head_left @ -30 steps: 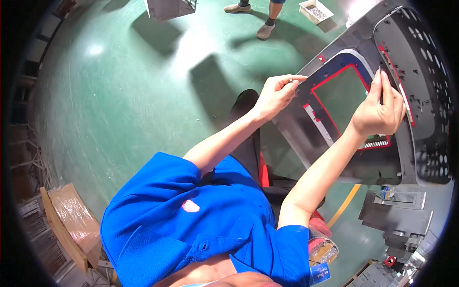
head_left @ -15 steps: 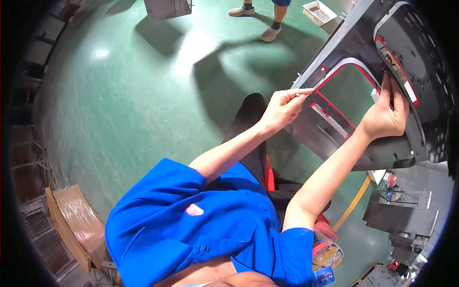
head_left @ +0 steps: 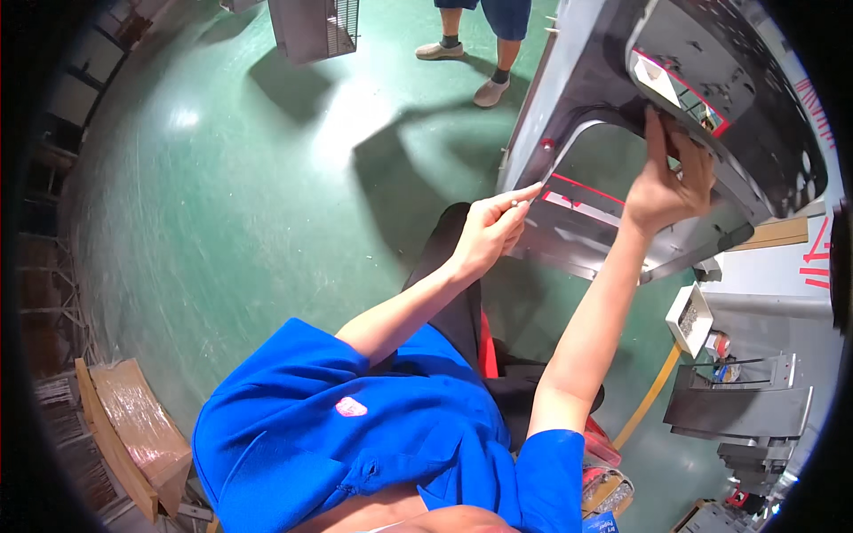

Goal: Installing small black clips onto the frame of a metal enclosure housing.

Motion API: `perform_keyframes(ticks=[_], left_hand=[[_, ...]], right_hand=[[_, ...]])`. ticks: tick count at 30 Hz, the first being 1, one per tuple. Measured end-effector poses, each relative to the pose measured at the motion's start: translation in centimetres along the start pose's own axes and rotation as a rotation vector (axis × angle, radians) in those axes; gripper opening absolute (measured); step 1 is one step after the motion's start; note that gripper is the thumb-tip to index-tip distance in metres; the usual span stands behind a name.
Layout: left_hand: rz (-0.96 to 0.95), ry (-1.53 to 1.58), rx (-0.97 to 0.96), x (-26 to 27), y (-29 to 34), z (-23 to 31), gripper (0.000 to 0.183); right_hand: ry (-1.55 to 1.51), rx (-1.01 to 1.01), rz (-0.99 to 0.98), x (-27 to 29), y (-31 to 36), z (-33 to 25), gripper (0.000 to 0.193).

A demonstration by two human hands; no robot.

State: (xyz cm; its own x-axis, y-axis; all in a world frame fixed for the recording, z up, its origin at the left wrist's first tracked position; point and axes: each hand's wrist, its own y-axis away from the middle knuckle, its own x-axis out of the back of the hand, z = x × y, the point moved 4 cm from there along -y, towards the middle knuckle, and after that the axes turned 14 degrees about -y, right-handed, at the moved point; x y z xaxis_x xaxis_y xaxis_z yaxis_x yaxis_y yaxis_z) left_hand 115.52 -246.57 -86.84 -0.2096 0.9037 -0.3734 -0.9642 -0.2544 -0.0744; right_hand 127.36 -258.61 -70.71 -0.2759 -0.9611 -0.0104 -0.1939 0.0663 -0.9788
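A large dark grey metal panel (head_left: 582, 87) with rounded openings and some red edging stands tilted at the upper right. My right hand (head_left: 668, 188) is closed on the bar between two openings, its fingertips partly hidden against the dark surface. To the left, my left hand (head_left: 490, 233) has its index finger stretched to the panel's near left edge. Between its thumb and fingers sits a small pale piece (head_left: 515, 204), too small to name.
A white box (head_left: 689, 318) of small parts stands right of my right forearm, near grey metal parts (head_left: 733, 404). Ahead, a person's legs (head_left: 504, 53) stand beside a grey vented metal case (head_left: 311, 27). A wrapped cardboard stack (head_left: 142, 417) lies at the lower left.
The panel has shifted left and turned, its openings now at another angle. My right hand has gone left and slightly up with it, my left hand left and down. The white box has come into fuller view.
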Motion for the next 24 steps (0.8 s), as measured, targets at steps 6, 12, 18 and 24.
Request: perform_keyframes(ticks=[6, 12, 18, 24], left_hand=[[0.108, -0.060, -0.002, -1.3, 0.8, -0.6, 0.037], [0.130, -0.083, -0.080, -1.5, 1.3, -1.3, 0.039], [0.168, -0.266, -0.201, -3.5, 3.4, 0.5, 0.039], [-0.005, -0.415, -0.158, -7.0, 4.0, -1.2, 0.028]], right_hand=[[0.007, -0.002, -0.021, 0.2, -0.2, 0.2, 0.012], [0.035, 0.018, -0.086, -1.0, -0.7, 0.7, 0.014], [-0.159, -0.143, -0.147, 3.3, 0.3, -3.5, 0.013], [-0.512, -0.757, -0.620, 7.8, 8.7, -4.9, 0.014]])
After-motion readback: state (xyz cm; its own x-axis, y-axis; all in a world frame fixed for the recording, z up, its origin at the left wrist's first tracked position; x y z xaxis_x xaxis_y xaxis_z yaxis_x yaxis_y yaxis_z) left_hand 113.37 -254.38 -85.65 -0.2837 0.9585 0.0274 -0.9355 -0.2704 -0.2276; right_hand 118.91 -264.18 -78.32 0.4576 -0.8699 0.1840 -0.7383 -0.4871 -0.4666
